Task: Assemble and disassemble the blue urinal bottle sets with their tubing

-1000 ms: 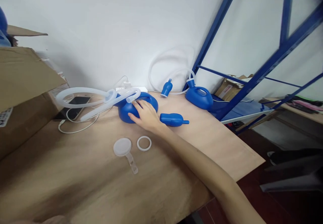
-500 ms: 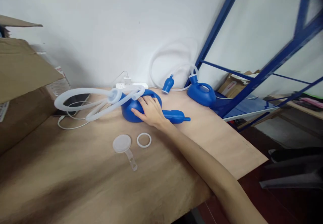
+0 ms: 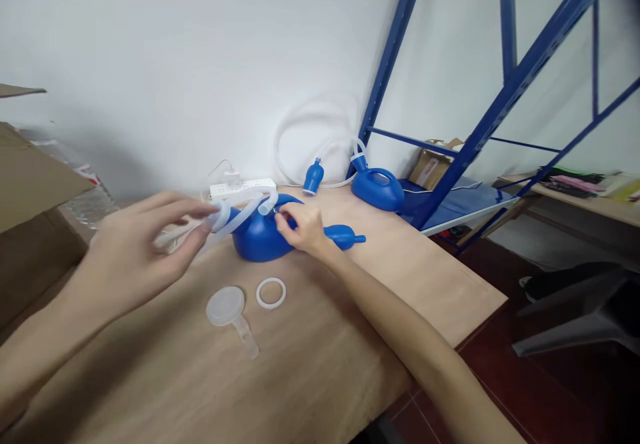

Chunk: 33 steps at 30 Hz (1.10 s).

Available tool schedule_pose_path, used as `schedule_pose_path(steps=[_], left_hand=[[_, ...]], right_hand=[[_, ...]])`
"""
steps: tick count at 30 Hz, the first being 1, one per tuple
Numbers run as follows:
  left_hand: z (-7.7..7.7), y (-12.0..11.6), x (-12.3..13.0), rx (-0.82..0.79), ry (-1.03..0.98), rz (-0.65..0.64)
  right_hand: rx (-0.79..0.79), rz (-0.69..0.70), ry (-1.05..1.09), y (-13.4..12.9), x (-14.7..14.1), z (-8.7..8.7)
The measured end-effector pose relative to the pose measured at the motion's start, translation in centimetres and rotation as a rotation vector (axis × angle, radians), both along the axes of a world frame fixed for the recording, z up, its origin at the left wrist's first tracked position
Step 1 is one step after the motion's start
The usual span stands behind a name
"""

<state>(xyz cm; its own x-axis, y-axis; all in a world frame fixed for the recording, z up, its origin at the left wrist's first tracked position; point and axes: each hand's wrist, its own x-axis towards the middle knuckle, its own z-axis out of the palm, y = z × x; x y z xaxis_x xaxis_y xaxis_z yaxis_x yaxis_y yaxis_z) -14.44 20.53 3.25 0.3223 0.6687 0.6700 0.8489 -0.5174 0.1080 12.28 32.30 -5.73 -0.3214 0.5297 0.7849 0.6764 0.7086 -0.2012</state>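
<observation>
A blue jug [image 3: 259,236] lies on the wooden table, its neck pointing left with a whitish cap [image 3: 219,217] on it. My left hand [image 3: 145,244] has its thumb and fingers closed on that cap. My right hand [image 3: 300,225] is at the jug's handle, fingers bent together; what they hold, if anything, is hidden. Clear tubing [image 3: 243,216] loops over the jug, its open end beside my right fingers. A smaller blue bottle [image 3: 341,236] lies right of the jug. Nearer me are a translucent lid with a strap [image 3: 226,306] and a white ring [image 3: 271,293].
A second blue jug [image 3: 377,189] with tubing and a small blue bottle [image 3: 313,177] stand near the wall. There is a power strip [image 3: 243,188] behind, a cardboard box [image 3: 35,171] at left, and a blue metal rack [image 3: 450,171] at right.
My left hand has come in from the left and closed on the cap. My right hand's fingers have gone from spread on the jug to bent together. The view has shifted.
</observation>
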Motion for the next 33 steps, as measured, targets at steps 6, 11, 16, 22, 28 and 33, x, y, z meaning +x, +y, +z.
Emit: schedule_pose_path(steps=[6,11,16,22,28,33], left_hand=[[2.1,3.8,0.3,-0.188,0.393,0.2],[2.0,4.8,-0.4,-0.361,0.451,0.19],[1.7,5.0,0.0,-0.417,0.515,0.242],[1.3,5.6,0.2,-0.419,0.483,0.236],[1.0,5.1,0.1,-0.323,0.57,0.187],[0.2,5.3,-0.8,-0.162,0.637,0.028]], right_hand=[[-0.008,-0.068,0.185,-0.8,-1.5,4.9],[-0.378,0.211,-0.118,-0.7,-3.4,8.0],[-0.489,0.293,-0.388,-0.1,-3.3,8.5],[-0.38,0.195,-0.473,-0.4,-4.2,7.5],[-0.244,0.092,-0.373,-0.9,-5.7,5.5],[-0.21,0.119,-0.342,-0.1,-6.2,4.6]])
